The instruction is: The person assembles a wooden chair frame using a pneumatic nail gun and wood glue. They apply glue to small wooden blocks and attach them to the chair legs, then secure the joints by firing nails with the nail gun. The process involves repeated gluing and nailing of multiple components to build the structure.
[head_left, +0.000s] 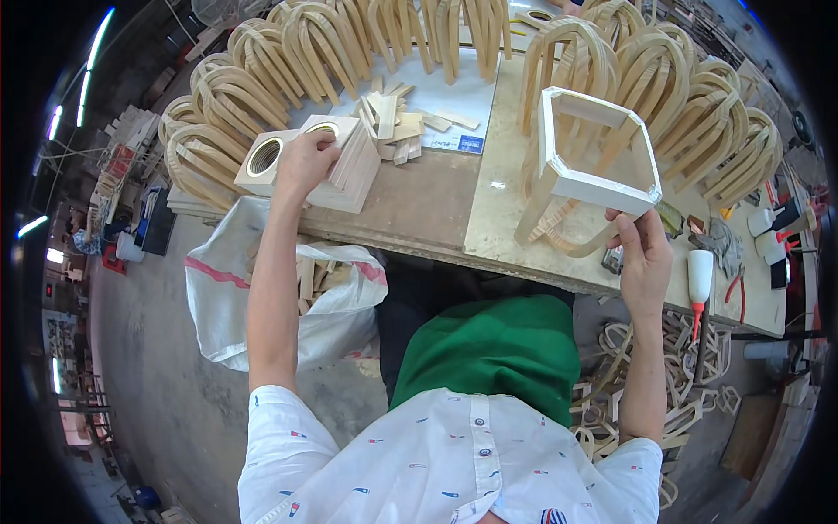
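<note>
My left hand [307, 159] is over a pale wooden block [353, 175] with round, ring-lined openings at the left of the table. Its fingers are curled and pinched together at one opening; what they hold, if anything, is hidden. At the right, a wooden frame [602, 194] stands up from the table, with an angular pale rim on top and curved strips below. The thumb and fingers of my right hand [643, 249] grip its near right corner, where a whitish patch shows. Loose thin wood pieces [401, 127] lie in a pile right of the block.
Arched bentwood frames [305, 44] line the back of the table [419, 196] on both sides. A white sack [223, 297] of wood scraps stands below left. At right are a white bottle with red tip [700, 279], red-handled pliers [738, 293] and wooden frames heaped on the floor [690, 375].
</note>
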The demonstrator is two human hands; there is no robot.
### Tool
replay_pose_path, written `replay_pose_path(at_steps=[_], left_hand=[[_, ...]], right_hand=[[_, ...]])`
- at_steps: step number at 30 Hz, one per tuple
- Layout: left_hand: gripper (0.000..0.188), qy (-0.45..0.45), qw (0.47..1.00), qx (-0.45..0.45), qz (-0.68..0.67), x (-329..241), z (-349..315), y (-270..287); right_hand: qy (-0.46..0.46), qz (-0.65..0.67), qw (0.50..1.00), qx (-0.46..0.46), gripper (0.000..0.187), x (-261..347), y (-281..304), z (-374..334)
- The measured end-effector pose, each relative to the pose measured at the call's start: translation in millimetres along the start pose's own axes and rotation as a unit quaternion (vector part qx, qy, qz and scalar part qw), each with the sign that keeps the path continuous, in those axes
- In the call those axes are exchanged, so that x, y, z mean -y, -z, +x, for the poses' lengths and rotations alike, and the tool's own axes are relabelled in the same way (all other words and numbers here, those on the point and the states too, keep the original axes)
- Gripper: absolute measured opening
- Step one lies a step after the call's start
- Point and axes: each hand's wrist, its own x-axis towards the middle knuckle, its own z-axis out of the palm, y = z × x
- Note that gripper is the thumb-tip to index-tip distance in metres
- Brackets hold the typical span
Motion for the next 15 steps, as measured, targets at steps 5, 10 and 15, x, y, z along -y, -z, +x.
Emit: replay_pose_path(at_steps=[5, 10, 15], left_hand=[[0.035, 0.000, 0.985, -0.009, -0.174, -4.5, 5.0, 29.3], [0.029, -0.238, 0.922, -0.005, -0.305, -134.7, -18.7, 67.6], [0.029, -0.461, 0.846, 0.136, -0.231, -251.3, -39.9, 77.5]], right_hand=[[0.012, 0.008, 1.000, 0.001, 0.020, -0.2, -3.5, 0.7], [0.019, -0.018, 0.999, -0.038, 0.017, -7.7, -3.5, 5.6], [0.014, -0.046, 0.999, -0.021, 0.016, -1.6, -2.8, 3.6]])
